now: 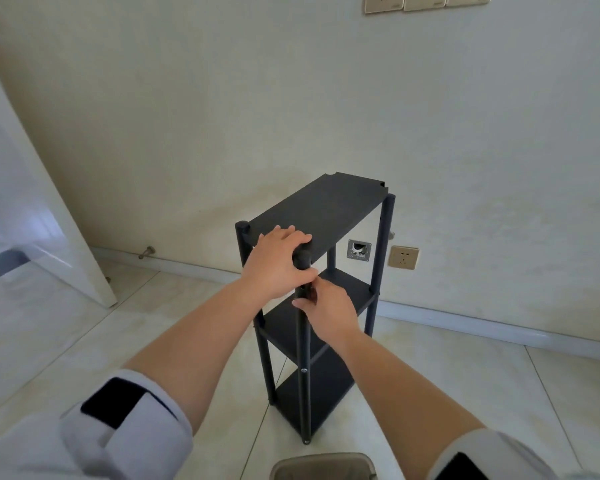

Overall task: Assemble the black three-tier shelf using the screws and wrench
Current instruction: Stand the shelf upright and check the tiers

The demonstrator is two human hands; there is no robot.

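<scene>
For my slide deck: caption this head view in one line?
Left hand steadies the black shelf top while the right hand works at its near post.

I see a pale, slightly stained wall (pixel 291 98) ahead, with a row of beige switch plates (pixel 426 1) along its top edge and 1 beige socket (pixel 403 257) low down beside a small metal wall box (pixel 359 250). A white door (pixel 32 202) leans open on my left. The floor (pixel 118 323) is glossy cream tile in soft daylight.
</scene>
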